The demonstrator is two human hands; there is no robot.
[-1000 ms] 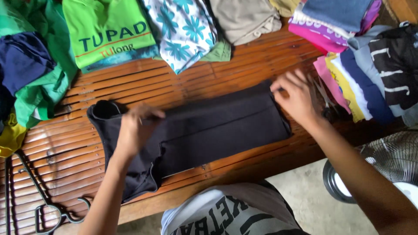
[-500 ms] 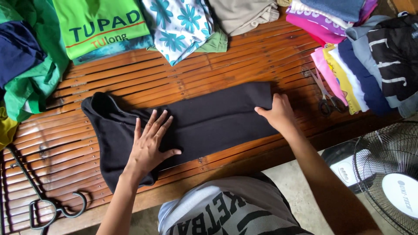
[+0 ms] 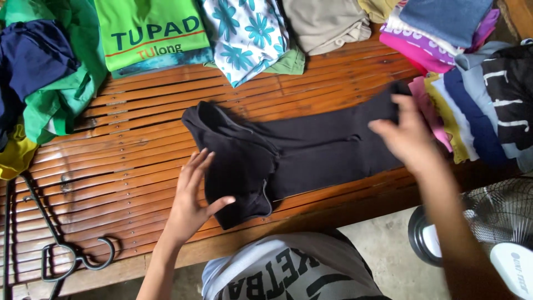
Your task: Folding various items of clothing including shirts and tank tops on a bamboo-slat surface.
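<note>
- Black garment (image 3: 311, 153) stretched lengthwise across the slatted wooden desk (image 3: 122, 161), near its front edge, one end folded over into a thicker bunch.
- Left hand (image 3: 194, 200) spread flat, fingers released, thumb resting on the bunched end of the black garment, the other fingers along its left edge.
- Right hand (image 3: 408, 136) at the opposite end of the black garment, blurred; fingers curled at the cloth's far corner, but grip impossible to tell for sure.
- Behind the black garment, along the desk's far edge: a folded bright green shirt (image 3: 152, 33), a white cloth with blue flowers (image 3: 247, 36) and a beige garment (image 3: 325, 22).
- Left of the black garment, well apart: a loose heap of green and dark blue clothes (image 3: 44, 72), with a bit of yellow cloth (image 3: 14, 155) below it.
- Right of the black garment, just beside its end: a fanned stack of folded clothes (image 3: 477, 105) in pink, yellow, white, blue, grey and black; a second stack with pink, purple and denim blue (image 3: 433, 25) behind it.
- Left of the black garment and nearer the front edge: a dark clothes hanger (image 3: 66, 253) lying flat on the slats.
- Below the black garment, off the desk: a grey printed shirt (image 3: 283, 269) on the person's body; to the right, a floor fan (image 3: 488, 228) partly in view.
</note>
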